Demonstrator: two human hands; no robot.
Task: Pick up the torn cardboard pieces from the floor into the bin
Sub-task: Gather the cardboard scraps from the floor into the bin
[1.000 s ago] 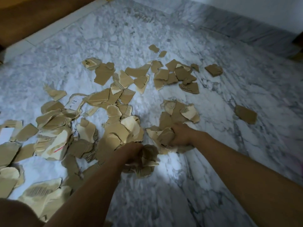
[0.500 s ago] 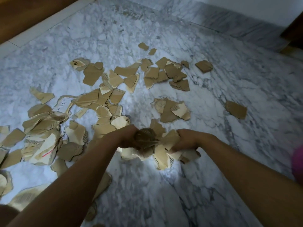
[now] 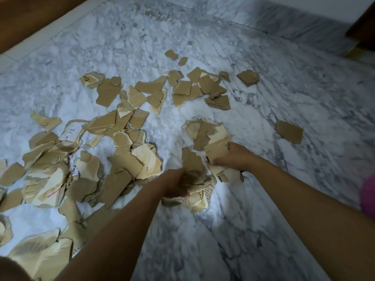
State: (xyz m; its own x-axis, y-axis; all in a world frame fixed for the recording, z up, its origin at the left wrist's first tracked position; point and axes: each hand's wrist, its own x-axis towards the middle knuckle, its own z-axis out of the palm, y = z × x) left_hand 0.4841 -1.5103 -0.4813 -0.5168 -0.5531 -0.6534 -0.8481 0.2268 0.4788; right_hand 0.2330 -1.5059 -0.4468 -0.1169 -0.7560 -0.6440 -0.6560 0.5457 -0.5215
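Torn cardboard pieces [image 3: 113, 126] lie scattered over the marble floor [image 3: 274, 209]: thickest at left and centre, a smaller cluster [image 3: 203, 88] farther off, one lone piece [image 3: 289, 131] well apart at right. Left hand [image 3: 174, 184] is clenched round a crumpled wad [image 3: 199, 192] of scraps, low over the floor. Right hand [image 3: 233, 157] grips a second bunch [image 3: 218, 154], fingers curled over its edges. Judgement on handling: corrugated scraps, light, fairly stiff but creasing readily. Ragged edges interlock, so they bunch well, though flat ones likely slip from an overfull fist. Best hold: pinch overlapping stacks at an edge, or rake several together and squeeze. Single flat pieces on polished stone probably need a fingertip worked under an edge. Surface: white-grey veined marble, smooth, hard, looks slippery. Room: dim; wooden panel [image 3: 30, 19] beyond a pale strip at upper left, marble skirting along the far wall. Bin not in view. Pink object [image 3: 368, 196] at right edge, identity unclear.
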